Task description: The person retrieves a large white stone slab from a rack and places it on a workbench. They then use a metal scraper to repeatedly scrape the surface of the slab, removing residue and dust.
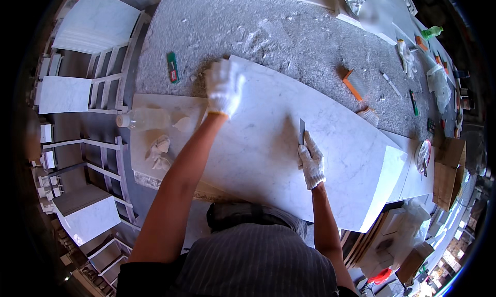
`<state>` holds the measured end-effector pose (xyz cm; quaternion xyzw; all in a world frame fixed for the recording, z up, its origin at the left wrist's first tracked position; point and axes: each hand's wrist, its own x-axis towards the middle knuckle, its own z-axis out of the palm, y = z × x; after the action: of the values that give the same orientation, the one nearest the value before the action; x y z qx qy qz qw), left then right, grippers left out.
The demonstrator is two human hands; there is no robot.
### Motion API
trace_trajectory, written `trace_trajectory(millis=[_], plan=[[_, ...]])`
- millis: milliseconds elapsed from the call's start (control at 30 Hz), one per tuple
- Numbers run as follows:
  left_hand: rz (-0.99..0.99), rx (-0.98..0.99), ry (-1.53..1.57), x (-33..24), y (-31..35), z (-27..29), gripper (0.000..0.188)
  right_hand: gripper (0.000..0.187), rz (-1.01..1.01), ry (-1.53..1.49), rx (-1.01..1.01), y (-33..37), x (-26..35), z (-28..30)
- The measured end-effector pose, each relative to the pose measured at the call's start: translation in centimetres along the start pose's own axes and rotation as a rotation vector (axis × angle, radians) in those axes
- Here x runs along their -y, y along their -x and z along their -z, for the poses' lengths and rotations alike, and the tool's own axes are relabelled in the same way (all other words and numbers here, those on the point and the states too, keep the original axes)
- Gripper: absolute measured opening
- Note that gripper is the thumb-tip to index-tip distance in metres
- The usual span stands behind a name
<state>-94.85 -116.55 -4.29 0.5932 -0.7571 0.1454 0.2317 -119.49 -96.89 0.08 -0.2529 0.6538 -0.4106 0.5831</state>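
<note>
A large white marble slab with faint grey veins lies across the bench in front of me. My left hand, in a white knitted glove, is over the slab's far left corner with its fingers stretched out; motion blurs it, and I see nothing in it. My right hand, gloved the same way, is closed around a scraper whose thin metal blade points away from me above the right half of the slab. The scraper's handle is hidden by the fingers.
A clear plastic bottle and a crumpled cloth lie on a pale slab at left. Beyond are a green box, an orange-edged tool and a spare glove. A bowl and cardboard box stand right.
</note>
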Motion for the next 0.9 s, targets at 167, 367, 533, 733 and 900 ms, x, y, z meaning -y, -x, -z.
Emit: trace_trajectory(millis=[167,367,533,733,900], plan=[[-0.139,0.033,0.077,-1.7,-0.3,2.8,0.039,0.05,0.016,0.081,-0.021,0.0,0.0,0.0],[-0.249,0.241,0.316,-5.3,5.0,4.0,0.038,0.05,-0.003,0.031,-0.022,-0.1,-0.7,0.3],[-0.246,0.232,0.326,-5.7,3.9,4.8,0.04,0.05,-0.005,0.045,-0.014,-0.2,-0.6,-0.3],[-0.288,0.241,0.289,-6.8,2.7,4.9,0.037,0.05,0.071,0.038,0.029,-0.4,-1.0,0.7],[-0.273,0.379,0.314,-7.2,3.5,6.9,0.032,0.05,0.109,0.007,0.026,-0.3,-1.6,0.7]])
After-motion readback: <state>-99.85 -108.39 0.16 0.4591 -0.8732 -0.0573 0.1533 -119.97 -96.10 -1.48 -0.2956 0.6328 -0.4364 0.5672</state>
